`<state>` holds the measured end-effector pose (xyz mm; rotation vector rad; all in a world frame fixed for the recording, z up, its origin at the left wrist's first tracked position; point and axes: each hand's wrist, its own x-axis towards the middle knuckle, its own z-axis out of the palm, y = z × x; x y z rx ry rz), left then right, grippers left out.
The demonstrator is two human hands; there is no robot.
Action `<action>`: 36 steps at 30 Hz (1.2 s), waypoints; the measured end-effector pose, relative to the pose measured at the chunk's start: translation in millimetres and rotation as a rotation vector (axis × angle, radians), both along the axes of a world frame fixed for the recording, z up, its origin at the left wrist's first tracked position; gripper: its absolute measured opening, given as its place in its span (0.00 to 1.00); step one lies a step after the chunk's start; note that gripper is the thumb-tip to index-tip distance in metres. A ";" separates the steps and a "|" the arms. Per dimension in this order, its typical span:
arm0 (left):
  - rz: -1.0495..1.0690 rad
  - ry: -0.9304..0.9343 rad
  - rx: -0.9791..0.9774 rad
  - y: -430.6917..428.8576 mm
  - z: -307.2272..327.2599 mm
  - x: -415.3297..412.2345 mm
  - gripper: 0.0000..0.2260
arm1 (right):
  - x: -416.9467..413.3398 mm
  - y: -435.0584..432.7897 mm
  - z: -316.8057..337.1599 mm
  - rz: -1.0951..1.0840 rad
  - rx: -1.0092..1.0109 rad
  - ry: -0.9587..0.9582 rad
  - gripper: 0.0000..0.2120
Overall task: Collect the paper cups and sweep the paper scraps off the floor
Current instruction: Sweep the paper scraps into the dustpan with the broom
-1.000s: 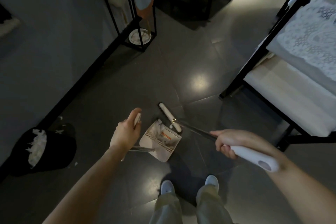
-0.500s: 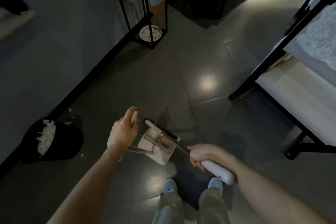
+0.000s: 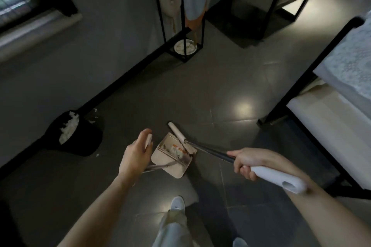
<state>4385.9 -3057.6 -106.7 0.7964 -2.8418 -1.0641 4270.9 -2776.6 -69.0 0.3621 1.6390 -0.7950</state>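
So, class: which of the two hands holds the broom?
The right hand: it grips the broom by its white handle, with the brush head at the dustpan. The left hand holds the dustpan's upright handle instead.

A: What is unclear in the dustpan (image 3: 166, 163)?
B: Contents blurred, not identifiable. Broom grip (image 3: 277, 176) motion-smeared; right shoe (image 3: 240, 242) cut by bottom edge; dustpan handle (image 3: 160, 166) partly hidden behind left hand (image 3: 134, 154)
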 end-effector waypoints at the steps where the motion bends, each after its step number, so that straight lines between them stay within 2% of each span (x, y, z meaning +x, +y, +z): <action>1: 0.023 0.024 -0.014 13.5 1.2 12.6 0.14 | 2.8 13.8 0.5 0.007 -0.009 0.007 0.31; 9: 0.200 0.142 -0.184 143.5 5.4 134.3 0.15 | 55.6 129.7 14.6 0.037 -0.104 0.033 0.31; 14: 0.289 0.178 -0.201 216.8 17.5 228.7 0.14 | 93.9 168.9 12.0 0.109 -0.059 0.062 0.31; 23: 0.452 0.115 -0.137 314.7 17.2 422.6 0.16 | 258.2 220.4 -61.3 0.524 0.093 0.258 0.31; 25: 0.501 0.104 -0.114 340.5 15.4 477.2 0.17 | 302.5 233.3 -81.0 0.616 0.103 0.276 0.28; 28: 0.584 0.093 -0.098 380.1 13.5 564.3 0.16 | 380.2 245.4 -97.0 0.721 0.116 0.259 0.17; 32: 0.675 0.089 -0.096 442.0 11.4 678.4 0.14 | 485.3 260.5 -102.3 0.909 0.035 0.314 0.24; 36: 0.804 0.074 -0.070 490.0 14.5 756.4 0.14 | 554.0 266.1 -99.0 1.151 0.004 0.327 0.22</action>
